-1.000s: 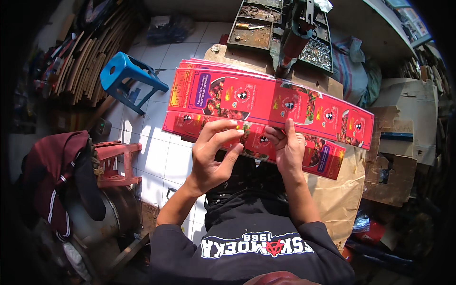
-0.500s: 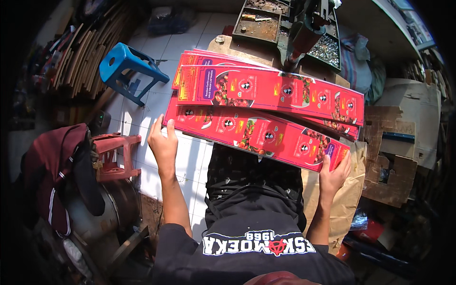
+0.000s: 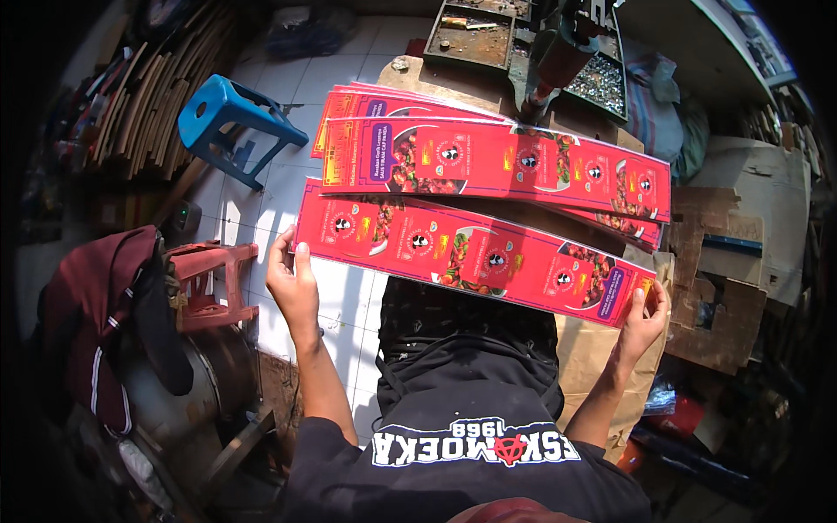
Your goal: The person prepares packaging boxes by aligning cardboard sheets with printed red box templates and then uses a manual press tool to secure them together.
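Observation:
A long red printed strip [image 3: 488,260] with food pictures is held in front of my body, slanting down to the right. At its left end, my left hand [image 3: 295,288] grips the edge with the thumb on top and the fingers underneath. My right hand [image 3: 643,315] pinches the opposite end the same way. Just beyond lies a stack of similar red strips [image 3: 497,166], fanned slightly at the left. The held strip partly overlaps the near edge of that stack.
Behind the stack stands a machine [image 3: 562,61] with trays of small metal pieces [image 3: 597,85]. A blue stool [image 3: 235,122] and a red stool [image 3: 214,279] stand at left. Brown paper [image 3: 602,366] hangs under my right arm; cut cardboard [image 3: 724,296] lies at right.
The held strip has shifted toward me, and more of its left part shows from under the stack. My right hand has moved right and slightly nearer; my left hand moved slightly left.

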The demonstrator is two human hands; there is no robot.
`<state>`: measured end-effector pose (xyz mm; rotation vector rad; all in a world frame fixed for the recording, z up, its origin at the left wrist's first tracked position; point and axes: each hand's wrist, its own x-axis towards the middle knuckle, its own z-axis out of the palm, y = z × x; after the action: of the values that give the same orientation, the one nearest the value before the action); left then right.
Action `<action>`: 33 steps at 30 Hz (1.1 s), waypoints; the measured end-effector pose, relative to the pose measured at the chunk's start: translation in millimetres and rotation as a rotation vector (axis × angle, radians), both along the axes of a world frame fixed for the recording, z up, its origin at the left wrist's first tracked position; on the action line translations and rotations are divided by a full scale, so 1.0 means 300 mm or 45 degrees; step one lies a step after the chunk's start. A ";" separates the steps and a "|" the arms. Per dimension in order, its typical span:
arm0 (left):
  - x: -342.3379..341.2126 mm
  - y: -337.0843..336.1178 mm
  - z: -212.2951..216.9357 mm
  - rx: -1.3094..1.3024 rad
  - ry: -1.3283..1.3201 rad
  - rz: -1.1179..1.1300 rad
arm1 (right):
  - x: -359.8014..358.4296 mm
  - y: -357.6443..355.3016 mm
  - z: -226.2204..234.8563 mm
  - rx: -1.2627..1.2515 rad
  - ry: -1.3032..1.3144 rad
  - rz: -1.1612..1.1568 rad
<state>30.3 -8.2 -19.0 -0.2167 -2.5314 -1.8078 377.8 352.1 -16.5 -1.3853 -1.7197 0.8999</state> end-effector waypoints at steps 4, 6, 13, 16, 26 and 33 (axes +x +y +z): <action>0.020 -0.016 -0.015 0.052 -0.035 0.007 | 0.016 0.015 0.008 0.002 0.146 0.009; 0.016 -0.028 -0.020 0.076 -0.053 -0.003 | 0.016 0.025 0.014 -0.069 0.122 0.027; -0.078 0.019 0.036 0.117 -0.114 -0.102 | -0.010 0.146 0.070 -0.096 -0.122 0.253; -0.122 0.042 0.044 0.123 -0.109 -0.125 | -0.085 0.191 0.151 -0.115 -0.138 0.288; -0.040 -0.017 0.094 0.183 -0.231 -0.080 | -0.009 0.214 0.164 -0.135 -0.522 0.420; 0.015 -0.187 0.062 0.725 -0.376 0.082 | 0.009 0.066 0.247 -0.190 -0.844 0.755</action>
<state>34.8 -64.3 -0.2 0.1546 -2.0101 -2.5863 380.4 371.8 57.7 -1.3791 -2.7105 0.9459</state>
